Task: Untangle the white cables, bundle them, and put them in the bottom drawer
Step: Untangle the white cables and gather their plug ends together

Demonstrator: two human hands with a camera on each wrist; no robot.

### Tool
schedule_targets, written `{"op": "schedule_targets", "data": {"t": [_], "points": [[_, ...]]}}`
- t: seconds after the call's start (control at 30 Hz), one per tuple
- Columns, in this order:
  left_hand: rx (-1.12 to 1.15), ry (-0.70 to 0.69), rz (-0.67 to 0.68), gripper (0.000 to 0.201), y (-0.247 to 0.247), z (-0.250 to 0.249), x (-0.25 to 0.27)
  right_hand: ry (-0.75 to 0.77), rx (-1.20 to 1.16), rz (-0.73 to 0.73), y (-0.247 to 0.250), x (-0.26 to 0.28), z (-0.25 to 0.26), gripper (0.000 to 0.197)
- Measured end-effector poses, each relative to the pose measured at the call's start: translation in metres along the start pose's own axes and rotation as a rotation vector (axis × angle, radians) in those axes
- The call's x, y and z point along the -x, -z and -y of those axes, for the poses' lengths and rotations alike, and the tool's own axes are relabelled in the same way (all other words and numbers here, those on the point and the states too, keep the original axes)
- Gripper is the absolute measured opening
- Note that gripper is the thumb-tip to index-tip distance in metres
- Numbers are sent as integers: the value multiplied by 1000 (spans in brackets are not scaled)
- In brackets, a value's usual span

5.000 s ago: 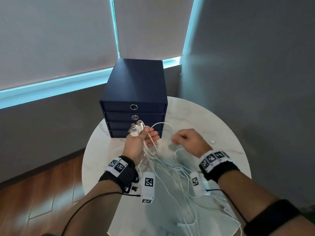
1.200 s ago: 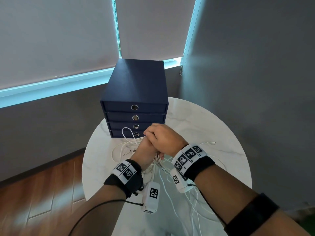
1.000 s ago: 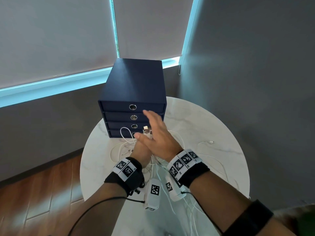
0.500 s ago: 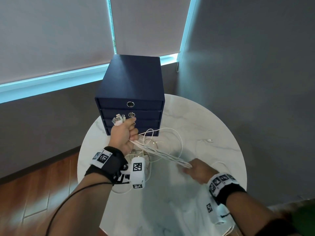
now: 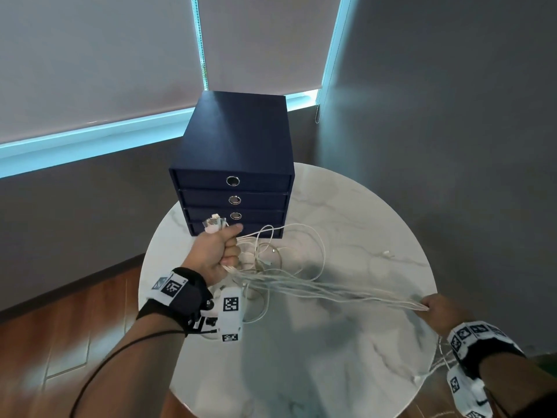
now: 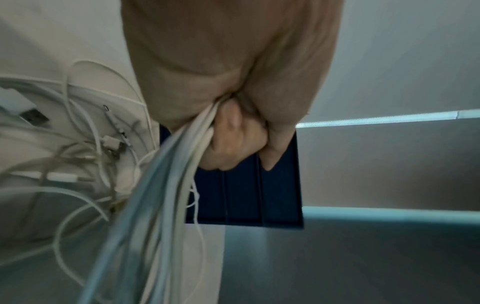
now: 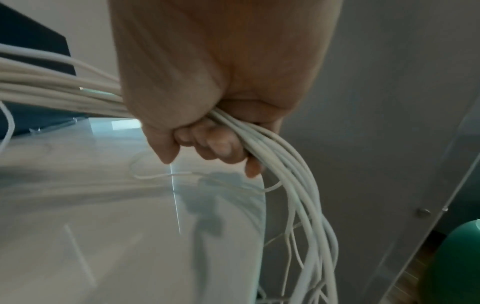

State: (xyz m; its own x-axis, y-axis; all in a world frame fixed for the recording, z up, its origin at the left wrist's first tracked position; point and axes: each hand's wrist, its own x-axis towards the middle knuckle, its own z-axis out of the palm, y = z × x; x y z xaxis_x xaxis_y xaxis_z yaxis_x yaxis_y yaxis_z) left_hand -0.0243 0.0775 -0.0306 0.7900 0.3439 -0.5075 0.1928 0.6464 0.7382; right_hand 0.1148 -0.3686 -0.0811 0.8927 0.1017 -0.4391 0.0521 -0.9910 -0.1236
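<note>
Several white cables (image 5: pixel 331 292) stretch in a bunch across the round marble table (image 5: pixel 346 372). My left hand (image 5: pixel 215 256) grips one end of the bunch in a fist in front of the dark blue drawer unit (image 5: pixel 235 164), with plugs (image 5: pixel 214 223) sticking out above the fist. My right hand (image 5: pixel 437 312) grips the same bunch near the table's right edge; the strands (image 7: pixel 293 185) trail down past the rim. Loose loops and connectors (image 6: pixel 109 144) lie on the table beside the left hand (image 6: pixel 233 131). All drawers are closed.
The drawer unit stands at the table's far edge against a grey wall below window blinds. A small white plug end (image 5: pixel 386 253) lies on the table to the right. Wood floor shows at the left. A green object (image 7: pixel 457 263) sits low on the right.
The right hand left the left hand and slid right along the cables to the table's right edge, pulling the bunch straight. The left hand kept its grip near the drawers.
</note>
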Motion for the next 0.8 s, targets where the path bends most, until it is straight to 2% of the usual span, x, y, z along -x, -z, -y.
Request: {"op": "schedule_targets", "data": {"t": [0.07, 0.13, 0.23, 0.3, 0.33, 0.4, 0.53, 0.6, 0.7, 0.8], "points": [[-121, 13, -22, 43, 2, 12, 1, -34, 125, 182, -12, -1, 1, 15], [-204, -3, -45, 42, 6, 24, 1, 7, 199, 373, -20, 3, 8, 24], [-179, -35, -117, 38, 12, 33, 1, 53, 313, 455, -11, -2, 36, 44], [-130, -45, -170, 35, 16, 35, 1, 106, 392, 429, 0, -6, 71, 62], [-117, -52, -185, 33, 18, 36, 1, 136, 386, 406, 5, -7, 92, 64], [-111, -63, -204, 33, 20, 38, 1, 230, 336, 356, 13, -7, 136, 56], [-110, -74, -236, 37, 23, 43, 0, 533, 58, 221, 7, -4, 214, 28], [-81, -76, -249, 39, 25, 45, -2, 628, -54, 177, -4, 8, 249, 16], [-54, -97, -258, 38, 26, 46, -3, 720, -55, 110, -28, 22, 290, 21], [-75, -148, -234, 29, 25, 44, -2, 700, 27, 62, -49, 26, 304, 4]]}}
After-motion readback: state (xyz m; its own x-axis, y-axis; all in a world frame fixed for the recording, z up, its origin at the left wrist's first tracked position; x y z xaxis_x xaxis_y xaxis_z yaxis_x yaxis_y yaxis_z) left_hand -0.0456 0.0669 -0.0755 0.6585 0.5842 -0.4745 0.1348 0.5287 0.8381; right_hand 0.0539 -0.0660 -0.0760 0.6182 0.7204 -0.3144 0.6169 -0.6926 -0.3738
